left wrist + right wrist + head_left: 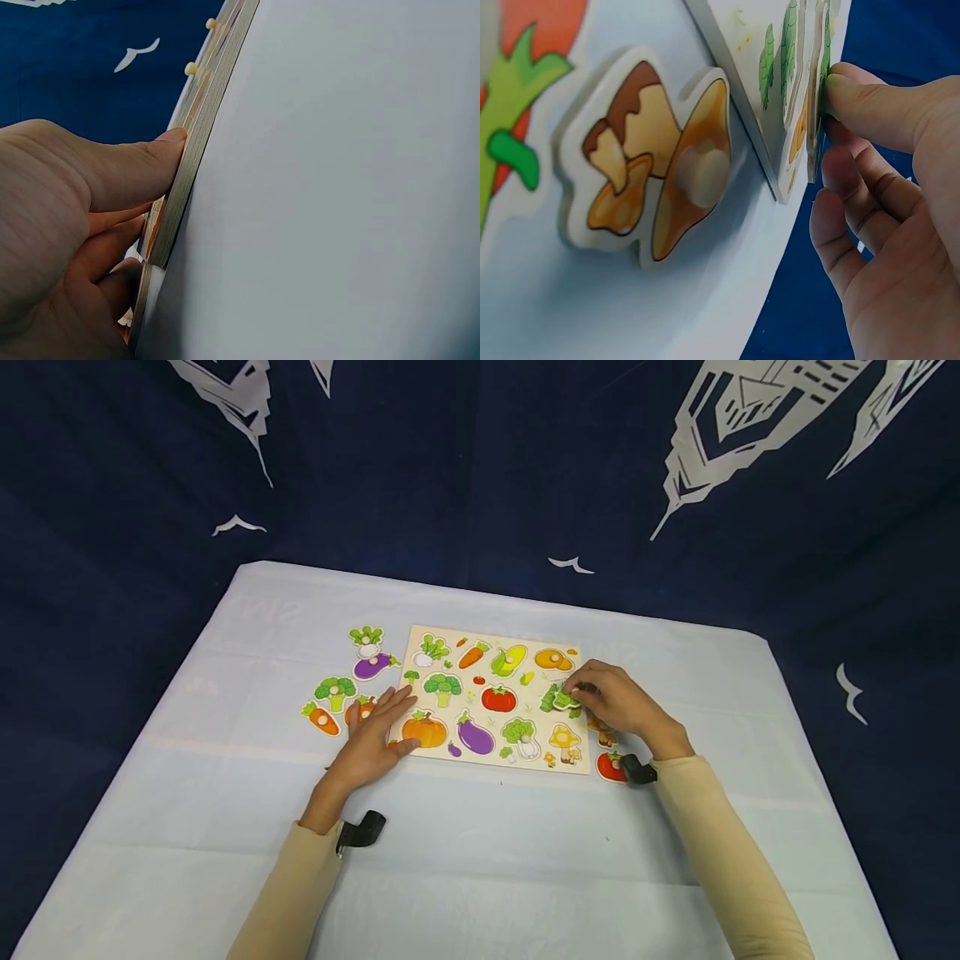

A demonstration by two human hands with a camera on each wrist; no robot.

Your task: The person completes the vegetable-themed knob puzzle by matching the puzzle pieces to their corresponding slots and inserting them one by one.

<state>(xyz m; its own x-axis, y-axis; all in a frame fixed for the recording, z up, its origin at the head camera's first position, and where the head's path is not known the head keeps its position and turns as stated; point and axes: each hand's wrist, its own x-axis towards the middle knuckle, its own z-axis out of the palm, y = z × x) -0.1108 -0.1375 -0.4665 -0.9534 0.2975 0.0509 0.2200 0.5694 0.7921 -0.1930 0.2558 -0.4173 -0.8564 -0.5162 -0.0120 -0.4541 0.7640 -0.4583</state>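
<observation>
A wooden vegetable puzzle board lies mid-table. My left hand rests at its left edge, fingers extended; in the left wrist view the thumb touches the board's edge. A pumpkin piece is partly hidden by that hand. With thumb and fingertips, my right hand pinches a green vegetable puzzle piece over the green picture at the board's right side. The right wrist view shows this piece nearly edge-on, close against the board. Below the right hand lie a mushroom piece and a tomato piece.
Left of the board lie knobbed pieces: a turnip, an eggplant, a broccoli and a carrot. A white cloth covers the table. Behind it hangs a dark blue curtain with white prints.
</observation>
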